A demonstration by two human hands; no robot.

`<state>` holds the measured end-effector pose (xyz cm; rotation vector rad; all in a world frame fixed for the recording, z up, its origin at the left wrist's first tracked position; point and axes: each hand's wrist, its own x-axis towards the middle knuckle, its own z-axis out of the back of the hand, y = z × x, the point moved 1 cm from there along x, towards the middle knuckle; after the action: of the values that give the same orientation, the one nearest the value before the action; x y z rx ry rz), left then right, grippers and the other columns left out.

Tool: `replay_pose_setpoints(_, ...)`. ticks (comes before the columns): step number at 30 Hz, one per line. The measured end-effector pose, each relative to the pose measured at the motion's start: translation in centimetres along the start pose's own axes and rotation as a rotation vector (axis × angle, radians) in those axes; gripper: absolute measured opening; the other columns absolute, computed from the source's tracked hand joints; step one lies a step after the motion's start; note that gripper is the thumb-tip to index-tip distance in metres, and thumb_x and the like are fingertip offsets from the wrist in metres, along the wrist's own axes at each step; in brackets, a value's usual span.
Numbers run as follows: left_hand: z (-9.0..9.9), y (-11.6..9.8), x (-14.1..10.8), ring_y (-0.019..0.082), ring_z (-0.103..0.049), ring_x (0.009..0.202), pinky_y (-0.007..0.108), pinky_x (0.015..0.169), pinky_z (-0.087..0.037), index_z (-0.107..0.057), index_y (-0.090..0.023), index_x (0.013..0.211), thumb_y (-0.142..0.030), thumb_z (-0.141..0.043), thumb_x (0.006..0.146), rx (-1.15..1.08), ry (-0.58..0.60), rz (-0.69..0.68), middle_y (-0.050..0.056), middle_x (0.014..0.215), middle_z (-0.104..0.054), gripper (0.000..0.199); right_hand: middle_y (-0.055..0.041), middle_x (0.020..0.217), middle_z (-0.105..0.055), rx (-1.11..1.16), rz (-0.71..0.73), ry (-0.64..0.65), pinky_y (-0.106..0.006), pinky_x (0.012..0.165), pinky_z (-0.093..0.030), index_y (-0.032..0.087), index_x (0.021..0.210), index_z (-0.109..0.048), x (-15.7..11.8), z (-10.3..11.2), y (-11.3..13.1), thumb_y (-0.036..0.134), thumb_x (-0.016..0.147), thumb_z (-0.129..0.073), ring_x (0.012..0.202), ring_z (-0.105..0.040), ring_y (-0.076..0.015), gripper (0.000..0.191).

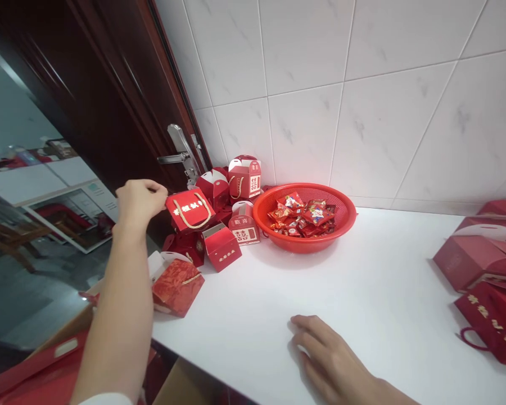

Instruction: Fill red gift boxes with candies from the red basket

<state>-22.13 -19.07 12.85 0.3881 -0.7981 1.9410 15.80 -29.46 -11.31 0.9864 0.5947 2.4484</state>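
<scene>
At the left, my left hand is closed, its fingertips at the near-left edge of a red gift box with gold lettering and a rope handle. The fingertips are partly hidden by the hand itself. Around that box is a pile of other small boxes, among them a red box just below it and an orange-red patterned box. Lying on the white tabletop, my right hand has its fingers stretched out and holds nothing.
A red plastic basket of wrapped candies stands against the tiled wall. More red boxes line the right end of the white table. A dark door with a metal handle is behind the pile.
</scene>
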Motion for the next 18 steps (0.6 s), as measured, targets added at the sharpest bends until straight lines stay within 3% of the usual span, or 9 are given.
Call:
replay_pose_setpoints(2,1.2,-0.9,-1.1,0.017,-0.064,0.062,0.032,0.073,-0.055,-0.076,-0.009,0.085,-0.020,-0.061,0.078,-0.050,-0.092,0.111,-0.005,0.048,-0.054,0.020,-0.0133,0.124,-0.063,0.020,-0.026,-0.006,-0.034,0.086,-0.061,0.021,0.111,-0.056,0.1,0.1,-0.1,0.002,0.086,-0.045,0.107,-0.066,-0.0226,0.033)
replay_pose_setpoints(4,2.1,-2.2,-3.0,0.016,-0.064,0.062,0.027,0.066,-0.053,-0.077,-0.009,0.088,-0.019,-0.062,0.078,-0.104,-0.174,0.083,-0.003,0.056,-0.060,0.021,-0.0129,0.126,-0.062,0.044,-0.074,-0.016,-0.034,0.089,-0.060,0.022,0.116,-0.055,0.1,0.1,-0.4,0.005,0.089,-0.045,0.110,-0.066,-0.0215,0.034)
replay_pose_setpoints(5,2.3,-2.9,-4.1,0.015,-0.064,0.062,0.025,0.064,-0.052,-0.077,-0.011,0.089,-0.019,-0.061,0.079,-0.136,-0.193,0.018,-0.003,0.058,-0.062,0.021,-0.0127,0.128,-0.061,0.058,-0.107,-0.028,-0.034,0.092,-0.059,0.023,0.120,-0.055,0.1,0.1,-0.5,0.007,0.091,-0.045,0.112,-0.065,-0.0213,0.034)
replay_pose_setpoints(7,2.0,-4.6,-6.8,0.014,-0.067,0.068,0.023,0.066,-0.052,-0.078,-0.014,0.088,-0.021,-0.061,0.081,-0.228,-0.210,-0.237,-0.001,0.074,-0.071,0.019,-0.0122,0.130,-0.061,0.098,-0.198,-0.093,-0.035,0.096,-0.057,0.025,0.126,-0.052,0.3,0.2,-1.0,0.014,0.095,-0.047,0.115,-0.064,-0.0217,0.034)
replay_pose_setpoints(9,0.8,-6.2,-9.8,0.013,-0.068,0.077,0.021,0.068,-0.053,-0.077,-0.016,0.084,-0.019,-0.058,0.085,-0.333,-0.130,-0.483,0.000,0.087,-0.074,0.019,-0.0117,0.125,-0.064,0.162,-0.321,-0.189,-0.038,0.096,-0.056,0.025,0.130,-0.049,0.5,0.5,-1.5,0.023,0.097,-0.048,0.112,-0.065,-0.0226,0.033)
replay_pose_setpoints(12,-2.5,-8.5,-14.0,0.012,-0.068,0.083,0.020,0.076,-0.053,-0.076,-0.018,0.089,-0.015,-0.055,0.092,-0.443,0.037,-0.756,0.001,0.090,-0.073,0.022,-0.0109,0.118,-0.066,0.309,-0.495,-0.312,-0.041,0.094,-0.054,0.024,0.132,-0.049,1.0,1.7,-2.2,0.041,0.101,-0.046,0.104,-0.065,-0.0235,0.036)
replay_pose_setpoints(15,-5.9,-10.0,-17.2,0.013,-0.069,0.085,0.021,0.080,-0.053,-0.075,-0.018,0.097,-0.011,-0.050,0.095,-0.538,0.105,-0.890,0.003,0.091,-0.071,0.026,-0.0103,0.121,-0.065,0.496,-0.569,-0.438,-0.040,0.093,-0.052,0.024,0.128,-0.052,1.5,3.3,-2.7,0.053,0.101,-0.042,0.108,-0.063,-0.0251,0.041)
replay_pose_setpoints(18,-8.2,-10.7,-19.1,0.013,-0.069,0.084,0.021,0.076,-0.054,-0.074,-0.017,0.104,-0.011,-0.046,0.097,-0.604,0.233,-0.913,0.004,0.093,-0.068,0.030,-0.0079,0.124,-0.064,0.624,-0.603,-0.556,-0.039,0.092,-0.052,0.026,0.124,-0.055,1.6,4.6,-3.4,0.056,0.098,-0.045,0.111,-0.062,-0.0255,0.041)
